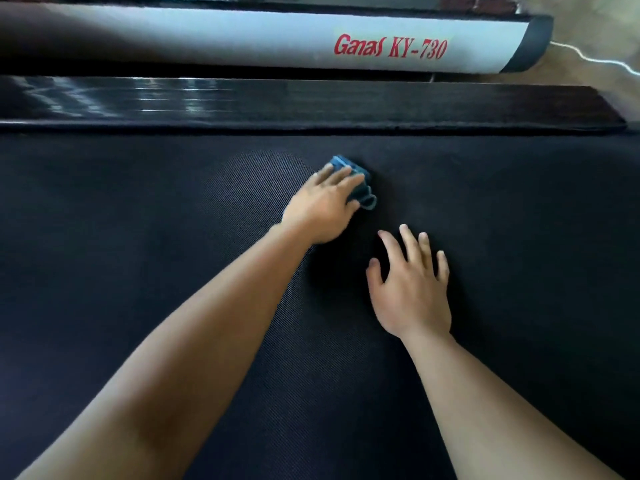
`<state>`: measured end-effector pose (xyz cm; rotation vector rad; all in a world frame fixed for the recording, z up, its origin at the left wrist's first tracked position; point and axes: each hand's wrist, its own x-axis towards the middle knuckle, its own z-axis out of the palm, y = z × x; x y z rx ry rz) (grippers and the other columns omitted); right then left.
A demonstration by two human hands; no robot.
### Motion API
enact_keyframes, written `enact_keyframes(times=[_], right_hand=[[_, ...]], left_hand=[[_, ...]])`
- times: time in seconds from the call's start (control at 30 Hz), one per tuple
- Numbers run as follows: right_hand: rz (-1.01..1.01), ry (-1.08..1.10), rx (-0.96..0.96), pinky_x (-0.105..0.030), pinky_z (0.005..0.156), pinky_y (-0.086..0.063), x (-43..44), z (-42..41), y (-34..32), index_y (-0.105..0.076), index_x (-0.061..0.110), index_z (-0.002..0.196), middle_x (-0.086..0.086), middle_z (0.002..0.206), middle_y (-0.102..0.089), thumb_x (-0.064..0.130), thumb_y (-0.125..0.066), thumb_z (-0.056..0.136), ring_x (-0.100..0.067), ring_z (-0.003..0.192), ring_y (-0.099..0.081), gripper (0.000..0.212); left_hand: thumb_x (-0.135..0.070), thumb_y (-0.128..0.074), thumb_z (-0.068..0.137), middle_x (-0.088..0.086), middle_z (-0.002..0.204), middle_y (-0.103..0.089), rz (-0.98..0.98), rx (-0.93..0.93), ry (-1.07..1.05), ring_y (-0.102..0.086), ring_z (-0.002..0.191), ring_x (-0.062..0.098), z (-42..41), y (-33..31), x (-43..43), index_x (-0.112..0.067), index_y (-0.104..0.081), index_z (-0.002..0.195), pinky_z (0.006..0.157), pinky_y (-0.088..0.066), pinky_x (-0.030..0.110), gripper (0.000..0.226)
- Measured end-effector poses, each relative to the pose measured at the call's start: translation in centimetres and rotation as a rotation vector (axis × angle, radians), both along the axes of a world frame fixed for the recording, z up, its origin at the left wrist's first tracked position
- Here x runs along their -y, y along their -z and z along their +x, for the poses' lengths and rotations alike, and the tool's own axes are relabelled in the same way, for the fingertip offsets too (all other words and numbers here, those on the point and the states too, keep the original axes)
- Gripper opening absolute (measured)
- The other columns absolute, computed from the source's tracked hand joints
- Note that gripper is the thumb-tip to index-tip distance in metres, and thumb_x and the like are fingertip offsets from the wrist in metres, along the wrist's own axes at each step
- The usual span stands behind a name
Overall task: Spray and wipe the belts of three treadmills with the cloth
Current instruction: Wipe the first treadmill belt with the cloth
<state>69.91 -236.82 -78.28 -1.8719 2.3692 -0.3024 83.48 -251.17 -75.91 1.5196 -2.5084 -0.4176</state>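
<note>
From the head view, a wide black woven treadmill belt [138, 244] fills most of the picture; both bare forearms reach forward over it. The left hand [323, 206] lies on a small folded blue cloth [362, 185], its fingers straight and close together on top of the fabric; its grip is open, pressing down rather than curling round, and the cloth's far corner and a looped fold stick out past the fingertips. The cloth sits on the belt near the middle of its width, closer to the far edge than to the near one; just left of it the weave shows a paler, shinier patch [242, 174]. The right hand [412, 289] is near the left one, closer to the camera and apart from the cloth; its fingers are spread and straight, its grip open and holding nothing, with a dark shadow under it; whether the palm touches the belt cannot be told. Beyond the belt runs a glossy black side rail [311, 102]; behind that lies a silver-grey side cover [242, 39] of a neighbouring machine, lettered "Ganas KY-730" in red; at the upper right a white cable [595, 60] crosses a beige floor [595, 26].
</note>
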Motion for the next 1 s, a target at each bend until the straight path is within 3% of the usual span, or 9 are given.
enact_keyframes(times=[0.13,0.3,0.47,0.63,0.83,1.0], right_hand=[[0.006,0.013,0.003,-0.049,0.122,-0.004,0.2,0.0,0.2,-0.028,0.037,0.150,0.003,0.163,-0.016,0.047,-0.033,0.098,-0.022,0.151,-0.006,0.053],[-0.010,0.021,0.011,-0.049,0.122,-0.005,0.1,0.2,0.3,-0.030,0.036,0.150,0.003,0.163,-0.017,0.046,-0.035,0.099,-0.023,0.151,-0.008,0.052],[-0.025,0.019,0.010,-0.049,0.122,-0.004,0.1,0.2,0.2,-0.032,0.035,0.150,0.002,0.163,-0.018,0.046,-0.035,0.099,-0.024,0.151,-0.009,0.052],[-0.008,0.025,0.005,-0.048,0.122,-0.003,0.1,0.1,0.3,-0.029,0.036,0.150,0.004,0.164,-0.015,0.047,-0.033,0.099,-0.022,0.151,-0.006,0.053],[0.002,0.026,0.005,-0.048,0.122,-0.003,0.1,0.1,0.2,-0.028,0.038,0.150,0.004,0.164,-0.015,0.047,-0.031,0.099,-0.021,0.152,-0.005,0.052],[0.000,0.025,-0.003,-0.047,0.122,-0.003,0.1,0.1,0.2,-0.028,0.038,0.150,0.004,0.163,-0.015,0.046,-0.033,0.099,-0.021,0.151,-0.005,0.052]], left_hand=[[-0.039,-0.047,0.102,-0.005,0.163,-0.026,0.008,-0.060,0.067,-0.011,0.153,0.018,3.2,0.3,-6.5,-0.030,-0.031,0.154,0.123,-0.007,0.030,0.056],[-0.041,-0.050,0.101,-0.008,0.162,-0.027,0.016,-0.021,-0.053,-0.013,0.153,0.016,10.6,1.1,-10.8,-0.033,-0.032,0.153,0.123,-0.005,0.031,0.056],[-0.034,-0.055,0.099,-0.001,0.161,-0.030,0.003,-0.054,-0.300,-0.016,0.152,0.022,14.2,1.1,-6.8,-0.028,-0.037,0.152,0.124,-0.014,0.037,0.057],[-0.041,-0.047,0.101,-0.006,0.164,-0.023,0.028,-0.055,-0.422,-0.010,0.153,0.019,10.5,1.2,-1.8,-0.031,-0.031,0.154,0.123,-0.016,0.037,0.056],[-0.038,-0.044,0.103,-0.005,0.164,-0.021,-0.004,-0.018,-0.138,-0.007,0.153,0.020,4.8,0.5,-4.6,-0.030,-0.027,0.156,0.123,-0.006,0.033,0.056],[-0.045,-0.040,0.102,-0.006,0.163,-0.026,-0.002,-0.007,-0.006,-0.011,0.153,0.019,7.1,1.2,-11.3,-0.032,-0.029,0.155,0.125,-0.006,0.034,0.055]])
